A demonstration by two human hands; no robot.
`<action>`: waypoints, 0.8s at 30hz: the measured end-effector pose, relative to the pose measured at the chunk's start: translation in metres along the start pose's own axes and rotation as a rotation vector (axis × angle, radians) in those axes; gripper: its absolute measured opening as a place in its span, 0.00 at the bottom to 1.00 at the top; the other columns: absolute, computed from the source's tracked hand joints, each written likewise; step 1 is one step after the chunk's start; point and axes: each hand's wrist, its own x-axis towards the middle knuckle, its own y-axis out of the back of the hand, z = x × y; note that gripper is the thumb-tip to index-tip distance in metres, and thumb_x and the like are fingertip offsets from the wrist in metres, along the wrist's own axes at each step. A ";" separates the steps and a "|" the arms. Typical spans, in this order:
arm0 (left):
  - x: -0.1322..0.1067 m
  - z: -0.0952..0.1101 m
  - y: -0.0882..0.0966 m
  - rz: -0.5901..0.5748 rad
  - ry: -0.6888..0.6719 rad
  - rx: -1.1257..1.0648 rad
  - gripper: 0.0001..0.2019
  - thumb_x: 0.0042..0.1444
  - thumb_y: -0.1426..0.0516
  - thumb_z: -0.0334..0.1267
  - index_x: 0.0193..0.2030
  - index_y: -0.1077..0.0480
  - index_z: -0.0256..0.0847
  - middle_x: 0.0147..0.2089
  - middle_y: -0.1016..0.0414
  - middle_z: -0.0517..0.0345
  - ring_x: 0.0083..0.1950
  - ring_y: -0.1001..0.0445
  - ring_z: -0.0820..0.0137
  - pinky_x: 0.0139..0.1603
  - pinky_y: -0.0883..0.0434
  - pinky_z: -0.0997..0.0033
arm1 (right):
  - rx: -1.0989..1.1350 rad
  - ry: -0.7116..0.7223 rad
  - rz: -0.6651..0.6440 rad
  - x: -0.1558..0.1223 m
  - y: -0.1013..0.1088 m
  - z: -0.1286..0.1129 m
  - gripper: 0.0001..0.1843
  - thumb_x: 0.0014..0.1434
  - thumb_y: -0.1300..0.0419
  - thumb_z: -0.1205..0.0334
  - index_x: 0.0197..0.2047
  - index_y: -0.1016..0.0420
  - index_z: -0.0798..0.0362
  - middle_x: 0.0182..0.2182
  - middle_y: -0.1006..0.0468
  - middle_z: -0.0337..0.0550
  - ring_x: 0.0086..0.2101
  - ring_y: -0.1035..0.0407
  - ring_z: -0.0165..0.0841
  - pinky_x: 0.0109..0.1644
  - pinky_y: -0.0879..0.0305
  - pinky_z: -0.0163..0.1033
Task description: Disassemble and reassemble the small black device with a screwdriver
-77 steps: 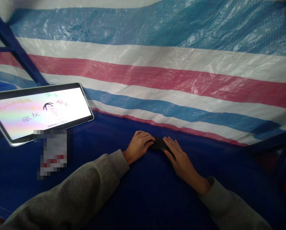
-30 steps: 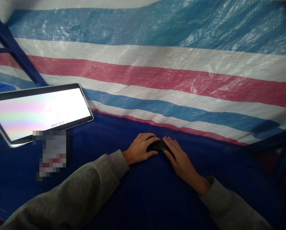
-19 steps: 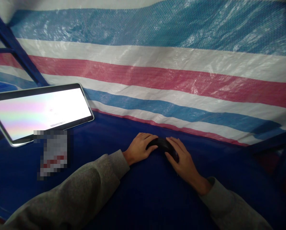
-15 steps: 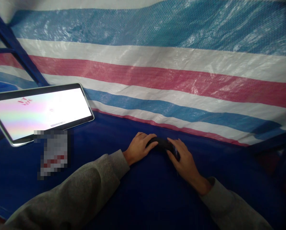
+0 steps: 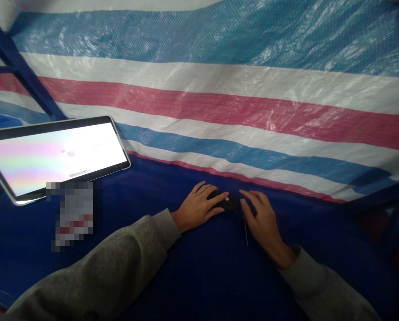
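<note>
A black, rounded, flat object (image 5: 232, 204), shaped like a computer mouse, lies on the blue tabletop (image 5: 199, 272) with a small pale spot on its upper face. My left hand (image 5: 202, 204) rests over its left part, fingers stretched out and spread, and covers some of it. Just off its right end is my right hand (image 5: 260, 216), with fingers apart and nothing visible between them. A thin metal shaft (image 5: 246, 235) with a reddish end lies by my right thumb; its upper part is partly hidden, and its kind is unclear.
At the left a tablet (image 5: 57, 154) with a bright screen leans back. Before it is a pixelated pale item with red marks (image 5: 75, 209). Striped plastic sheeting (image 5: 219, 107) hangs behind the table, with a blue frame post (image 5: 28, 76) at the left.
Both hands held the black object between them before; now it lies flatter and my right hand has let go. My left fingers have spread over it. The tablet's screen picture has changed.
</note>
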 end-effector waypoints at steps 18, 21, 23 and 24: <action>0.000 -0.002 -0.003 0.074 -0.016 -0.026 0.19 0.67 0.51 0.45 0.61 0.36 0.43 0.62 0.33 0.51 0.64 0.35 0.62 0.64 0.36 0.55 | 0.052 -0.033 0.099 0.101 0.082 -0.046 0.17 0.58 0.40 0.53 0.48 0.26 0.51 0.28 0.22 0.40 0.24 0.26 0.32 0.31 0.35 0.36; 0.000 -0.003 -0.003 0.071 -0.008 -0.036 0.19 0.67 0.51 0.45 0.61 0.36 0.43 0.63 0.33 0.51 0.64 0.36 0.62 0.65 0.36 0.55 | 0.083 0.024 0.112 0.102 0.090 -0.058 0.15 0.58 0.39 0.54 0.47 0.27 0.50 0.29 0.21 0.39 0.27 0.25 0.32 0.33 0.33 0.35; 0.001 -0.003 -0.004 0.068 -0.003 -0.040 0.19 0.66 0.50 0.45 0.61 0.36 0.43 0.62 0.33 0.51 0.64 0.35 0.62 0.65 0.37 0.56 | 0.053 0.074 0.084 0.096 0.087 -0.060 0.14 0.58 0.39 0.56 0.47 0.27 0.50 0.29 0.21 0.39 0.29 0.24 0.33 0.34 0.32 0.35; 0.001 -0.003 -0.004 0.067 0.000 -0.040 0.19 0.66 0.50 0.45 0.61 0.36 0.43 0.62 0.33 0.51 0.64 0.36 0.62 0.65 0.37 0.57 | 0.034 0.098 0.060 0.093 0.084 -0.059 0.13 0.58 0.39 0.57 0.46 0.28 0.50 0.29 0.21 0.39 0.29 0.24 0.34 0.35 0.32 0.36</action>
